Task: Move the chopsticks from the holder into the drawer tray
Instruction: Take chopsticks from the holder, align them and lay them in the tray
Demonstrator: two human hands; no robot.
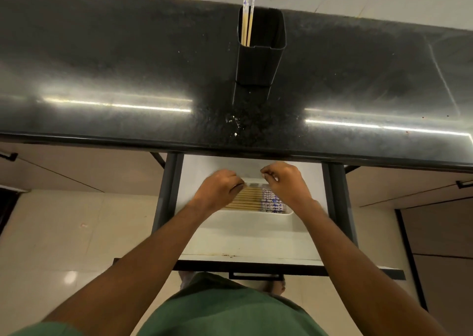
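Chopsticks (pixel 245 200): row in the tray (pixel 256 216), lower centre, between both hands.
Holder (pixel 256 64): upper centre, holding two more.
Left hand (pixel 217 190): curled at the row's left ends; grip unclear.
Right hand (pixel 284 182): curled at its right ends; grip unclear.

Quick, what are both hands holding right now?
Left hand: curled over the tray, contents cannot be told.
Right hand: curled too, cannot be told.

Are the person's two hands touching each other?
Apart. The head view shows a gap between the left hand and right hand, with chopsticks in the tray visible through it.
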